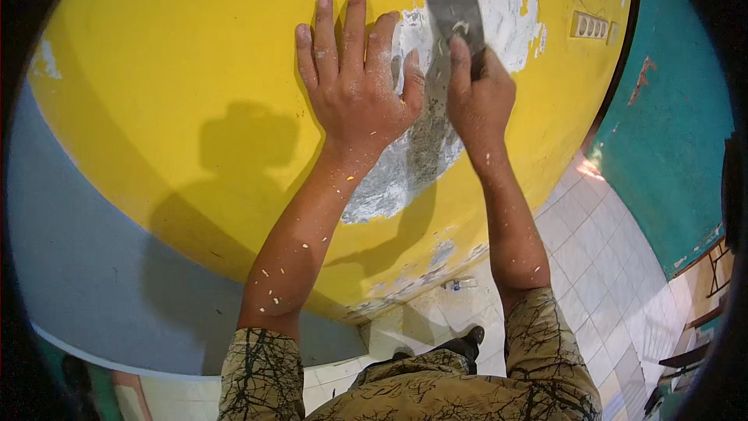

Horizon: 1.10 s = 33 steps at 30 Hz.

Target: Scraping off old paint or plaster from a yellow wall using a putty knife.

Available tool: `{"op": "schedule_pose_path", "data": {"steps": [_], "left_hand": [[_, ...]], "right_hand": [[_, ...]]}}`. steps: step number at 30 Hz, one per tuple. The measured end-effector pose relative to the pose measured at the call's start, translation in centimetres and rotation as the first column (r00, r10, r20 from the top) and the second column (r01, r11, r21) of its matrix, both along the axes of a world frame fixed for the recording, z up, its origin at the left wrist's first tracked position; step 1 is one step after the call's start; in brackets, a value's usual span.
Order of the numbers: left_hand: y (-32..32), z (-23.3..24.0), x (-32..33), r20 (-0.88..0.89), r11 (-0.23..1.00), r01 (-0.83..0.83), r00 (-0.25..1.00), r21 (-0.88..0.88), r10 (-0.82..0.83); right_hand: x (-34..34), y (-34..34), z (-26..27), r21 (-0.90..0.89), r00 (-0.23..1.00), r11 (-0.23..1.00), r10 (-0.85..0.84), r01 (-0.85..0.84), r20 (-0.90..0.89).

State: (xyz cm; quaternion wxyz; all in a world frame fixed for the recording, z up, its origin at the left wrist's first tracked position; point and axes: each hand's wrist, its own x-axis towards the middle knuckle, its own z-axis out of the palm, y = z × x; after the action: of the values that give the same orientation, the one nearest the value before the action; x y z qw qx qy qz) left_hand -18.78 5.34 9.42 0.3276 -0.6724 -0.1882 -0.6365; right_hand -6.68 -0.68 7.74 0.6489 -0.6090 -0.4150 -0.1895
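My left hand (pixel 356 79) lies flat with spread fingers on the yellow painted wall (pixel 245 52), its thumb over the edge of a scraped patch (pixel 391 178) of bare white and grey plaster. My right hand (pixel 482 90) grips a scraper with a dark, flat rectangular blade (pixel 457 9) at the upper part of this patch. The thumb presses on the blade's face; the handle is mostly hidden by the fingers. Dust and small paint flakes cling to both hands and forearms.
A socket strip (pixel 589 26) is on the wall at the upper right, near thin cracks. Beyond the wall's edge stands a teal wall (pixel 672 128) with peeling spots. A grey surface (pixel 105 234) curves along the lower left. Tiled floor (pixel 590 257) lies below, with a small clear object (pixel 461 285) by the wall's foot.
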Motion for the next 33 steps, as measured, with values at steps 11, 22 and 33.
{"op": "schedule_pose_path", "data": {"steps": [11, 22, 33], "left_hand": [[0.4, 0.1, -0.4, -0.003, 1.000, 0.015, 1.000, -0.009, -0.015], [-0.1, -0.9, -0.4, -0.004, 0.983, 0.167, 0.986, -0.075, -0.168], [-1.1, -0.5, 1.3, 0.056, 0.984, 0.125, 0.991, -0.127, -0.119]], "right_hand": [[-0.8, 0.0, -1.0, -0.088, 0.991, 0.994, -0.057, 0.069, 0.122], [1.5, 0.6, -1.1, -0.100, 0.998, 0.995, -0.019, 0.025, 0.059], [5.2, 0.3, 0.7, -0.008, 0.990, 0.993, 0.119, -0.120, -0.080]]}}
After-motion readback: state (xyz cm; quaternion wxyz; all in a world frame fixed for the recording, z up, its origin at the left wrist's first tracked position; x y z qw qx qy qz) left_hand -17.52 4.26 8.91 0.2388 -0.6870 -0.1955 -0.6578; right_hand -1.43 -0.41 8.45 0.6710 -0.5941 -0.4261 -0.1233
